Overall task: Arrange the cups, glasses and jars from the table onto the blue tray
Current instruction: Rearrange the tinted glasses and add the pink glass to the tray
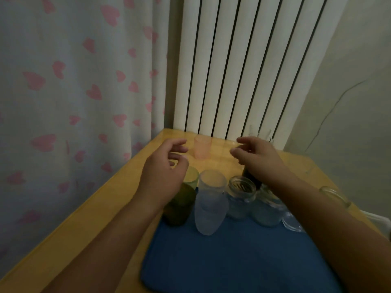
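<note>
Both hands hover over the far end of the bench, holding nothing. Left hand has a loose, half-open grip with curled fingers, just above the dark green cup. Right hand is open too, fingers spread, over a dark jar. On the blue tray sit the green cup, a frosted glass and 2 clear jars. A pink cup stands alone on the bench, between the hands.
</note>
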